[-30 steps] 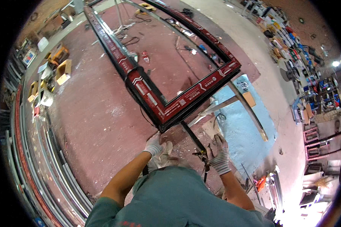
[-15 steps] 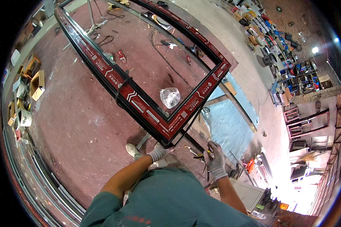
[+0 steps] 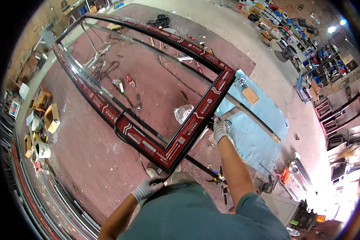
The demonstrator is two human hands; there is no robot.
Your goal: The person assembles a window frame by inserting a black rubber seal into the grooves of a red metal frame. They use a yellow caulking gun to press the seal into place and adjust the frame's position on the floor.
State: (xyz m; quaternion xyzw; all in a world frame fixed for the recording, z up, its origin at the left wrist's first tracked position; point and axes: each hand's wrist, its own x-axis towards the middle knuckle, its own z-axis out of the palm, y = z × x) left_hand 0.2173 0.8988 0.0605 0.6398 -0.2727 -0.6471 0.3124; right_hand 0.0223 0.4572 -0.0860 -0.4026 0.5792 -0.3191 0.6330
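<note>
Reddish floor (image 3: 90,156) is stretching out beyond both hands, with long metal profiles (image 3: 54,196) lying well to the left of the left hand and cardboard boxes (image 3: 52,119) sitting farther off beyond them. Ahead of the hands, a large red-and-black frame (image 3: 193,121) is standing clear of the floor, its near corner pointing toward the person just ahead and right of the left hand (image 3: 148,189). That gloved hand is hanging near the corner, its fingers partly curled beside a dark strip; whether it is gripping anything, I cannot tell. Farther forward, the gloved right hand (image 3: 219,130) is touching the outer edge of the frame's short side, its fingers bent; how firmly they are closing is hidden. A clear plastic bag (image 3: 183,114) is showing through the opening, left of the right hand, while a blue sheet (image 3: 256,128) is lying to its right. Small tools (image 3: 218,177) are clustering nearer the person, below that hand.
</note>
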